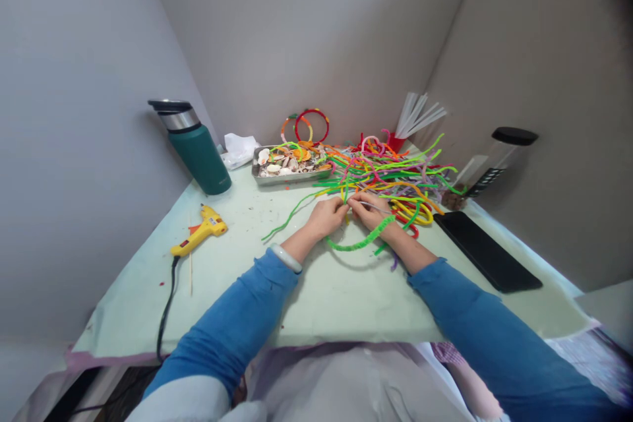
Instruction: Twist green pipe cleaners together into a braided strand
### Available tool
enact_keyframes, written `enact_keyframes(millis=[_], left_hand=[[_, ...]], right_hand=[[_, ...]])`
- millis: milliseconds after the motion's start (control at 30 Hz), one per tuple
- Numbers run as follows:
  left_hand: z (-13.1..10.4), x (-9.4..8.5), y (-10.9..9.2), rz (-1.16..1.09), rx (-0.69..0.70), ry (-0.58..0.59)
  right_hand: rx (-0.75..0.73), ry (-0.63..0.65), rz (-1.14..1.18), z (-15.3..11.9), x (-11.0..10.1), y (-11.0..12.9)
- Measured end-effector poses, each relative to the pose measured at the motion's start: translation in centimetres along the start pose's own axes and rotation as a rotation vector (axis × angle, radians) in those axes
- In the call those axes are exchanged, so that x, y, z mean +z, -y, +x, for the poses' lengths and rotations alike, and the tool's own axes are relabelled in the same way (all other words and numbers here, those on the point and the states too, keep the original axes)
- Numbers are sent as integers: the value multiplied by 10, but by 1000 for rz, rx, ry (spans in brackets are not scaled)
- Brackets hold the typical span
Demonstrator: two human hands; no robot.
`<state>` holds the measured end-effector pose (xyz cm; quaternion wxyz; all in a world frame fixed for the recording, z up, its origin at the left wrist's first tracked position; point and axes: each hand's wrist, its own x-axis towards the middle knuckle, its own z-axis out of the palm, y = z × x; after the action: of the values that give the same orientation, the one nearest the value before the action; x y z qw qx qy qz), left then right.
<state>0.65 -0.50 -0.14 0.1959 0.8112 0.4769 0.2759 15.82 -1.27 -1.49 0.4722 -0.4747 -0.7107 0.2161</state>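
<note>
My left hand (326,217) is closed, its fingertips pinching a green pipe cleaner, with a green and a yellow end sticking up. Close beside it, my right hand (370,211) is also closed in a pinch; its fingertips nearly meet the left ones. A thin pale pipe cleaner passes across the right fingers. Below both hands curves a thick, fuzzy green pipe-cleaner ring (357,246), its upper part hidden by my fingers. Just beyond the hands lies a tangled heap of coloured pipe cleaners (380,168). One long green strand (288,216) stretches out to the left.
A yellow glue gun (200,231) with a black cord lies left, near a teal bottle (200,155). A metal tray (291,178) of shells stands behind, with finished-looking rings (312,110). White sticks (418,115), a clear bottle (494,158) and a black phone (487,252) are right.
</note>
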Motion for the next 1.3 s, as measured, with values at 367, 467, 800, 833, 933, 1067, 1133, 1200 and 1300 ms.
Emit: enact_keyframes(millis=[367,467,800,833,933,1067,1133,1200,1300], left_hand=[[-1,-1,-1,3,-15,16],[-1,-3,-3,-14,-3,4],[-1,-4,-4,-42,-1,-12],[0,-4,-4,-48,1,-15],[0,-3,-3,-56,9,-24],[0,-1,-1,-57,9,-52],[0,0,0,-79,-4,-65],[0,1,0,-106,-21,-71],[0,1,0,-118,-22,-72]], right_hand=[[2,-10,-14,-1,0,1],[-2,-23,-10,-1,-1,3],[-11,-72,21,-1,0,4],[-10,-76,19,-1,0,4],[-3,-84,13,-1,0,4],[1,-81,2,-1,0,5],[4,-84,0,-1,0,6],[6,-91,1,-1,0,6],[2,-92,-8,-1,0,6]])
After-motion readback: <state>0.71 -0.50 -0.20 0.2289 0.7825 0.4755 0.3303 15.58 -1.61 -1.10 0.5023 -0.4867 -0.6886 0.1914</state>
